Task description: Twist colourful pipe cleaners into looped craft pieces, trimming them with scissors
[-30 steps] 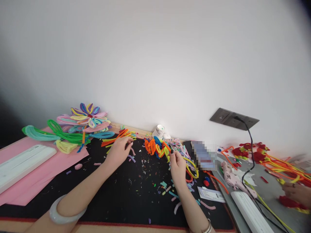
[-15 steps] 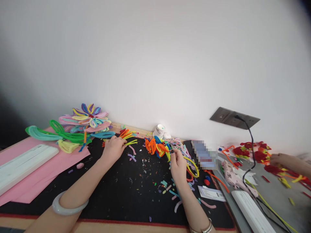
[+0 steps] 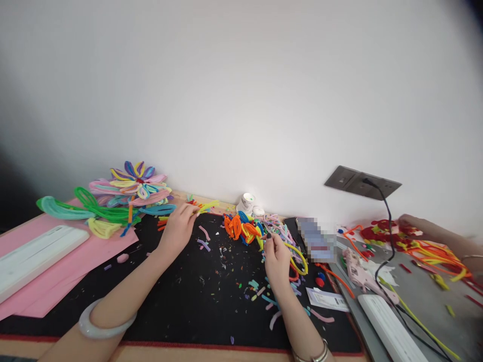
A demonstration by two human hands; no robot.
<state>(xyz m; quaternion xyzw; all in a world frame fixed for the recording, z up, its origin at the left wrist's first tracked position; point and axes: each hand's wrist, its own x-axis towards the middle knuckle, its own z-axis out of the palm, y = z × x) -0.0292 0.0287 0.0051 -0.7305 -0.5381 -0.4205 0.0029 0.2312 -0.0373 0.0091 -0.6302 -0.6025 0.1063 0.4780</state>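
Observation:
My left hand [image 3: 179, 226], wearing a pale bangle, is closed on a small bunch of yellow pipe cleaners [image 3: 207, 206] at the back of the black mat. Short orange pipe cleaners [image 3: 162, 222] lie beside that hand, partly covered by it. My right hand [image 3: 277, 259] pinches at the edge of a looped orange pipe-cleaner piece [image 3: 250, 232]; the exact grip is hidden by the fingers. More orange loops [image 3: 233, 227] lie to its left. Yellow pipe-cleaner loops [image 3: 301, 257] curve out behind the right hand, near a heap of pastel offcuts [image 3: 277, 224].
A pipe-cleaner flower [image 3: 139, 182] and pink sheets [image 3: 86, 271] with a white case [image 3: 41, 259] are at left. A paper cup [image 3: 247, 202] stands by the wall. At right are a phone [image 3: 316, 241], a pink glue gun [image 3: 364, 276], a cable [image 3: 393, 241] and another person's hand [image 3: 418, 226].
My left hand has picked yellow pipe cleaners out of the pile and raised them slightly. My right hand stays nearly still. The other person's hand has moved back and left.

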